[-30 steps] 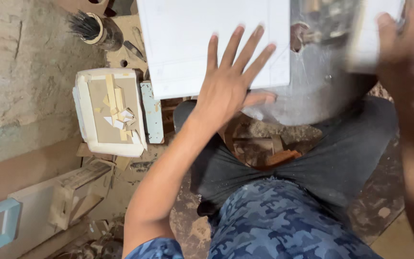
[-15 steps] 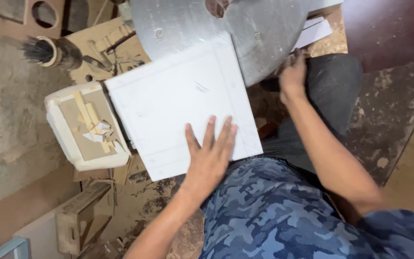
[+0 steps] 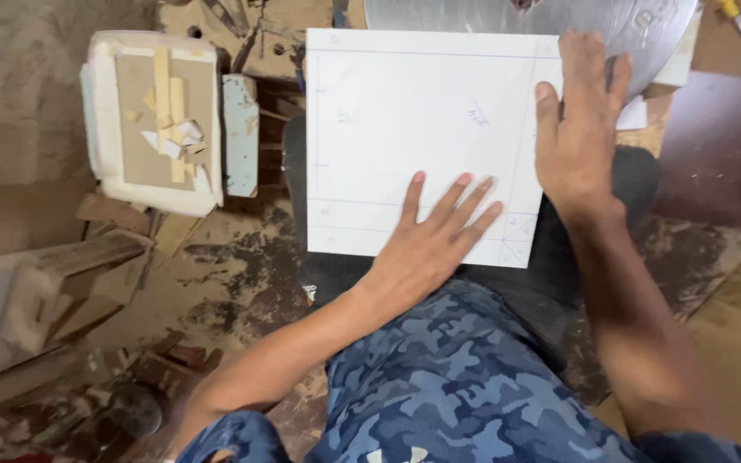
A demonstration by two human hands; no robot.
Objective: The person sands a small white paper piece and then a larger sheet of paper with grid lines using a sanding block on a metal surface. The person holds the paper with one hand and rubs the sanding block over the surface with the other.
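Below, a dusty, wood-littered workshop floor (image 3: pixel 242 283); both the left hand (image 3: pixel 435 231) and right hand (image 3: pixel 578 129) press flat, fingers spread, gripping nothing, on a white pencil-lined square board (image 3: pixel 405 129). Far grey metal disc (image 3: pixel 508 17) is cut off.

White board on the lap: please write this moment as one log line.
left hand: flat on white board | right hand: flat on board's right edge | board: pencil-marked, on lap

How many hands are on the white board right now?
2. The left hand lies flat on the white board's near edge; the right hand presses flat on its right edge. None other shows.
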